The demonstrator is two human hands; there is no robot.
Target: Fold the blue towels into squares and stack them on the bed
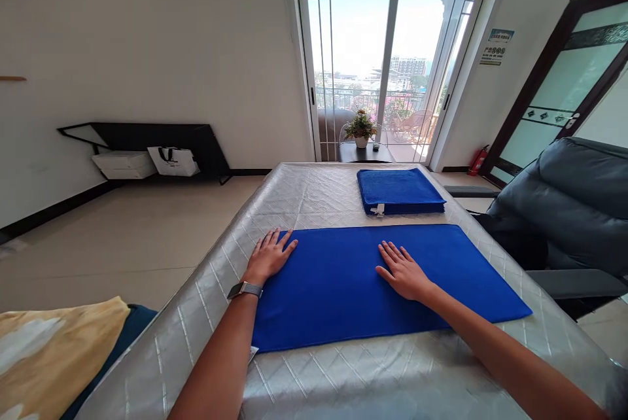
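Note:
A smooth blue cloth (338,289) lies spread flat on a silvery quilted mattress (304,381). My left hand (271,254) rests with fingers apart on its far left corner, a watch on the wrist. Palm down near the middle of the cloth, my right hand (403,271) has its fingers stretched out and holds nothing. Beyond the spread cloth sits a stack of folded blue cloths (400,188), with white tags showing at its near edge. A bit of white tag (253,353) pokes out at the near left corner of the spread cloth.
A black armchair (583,204) stands close to the mattress's right side. At the lower left is a yellow patterned cloth (63,354). A potted plant (361,129) stands on a small table beyond the mattress, before glass doors. A white bag (174,161) is by the left wall.

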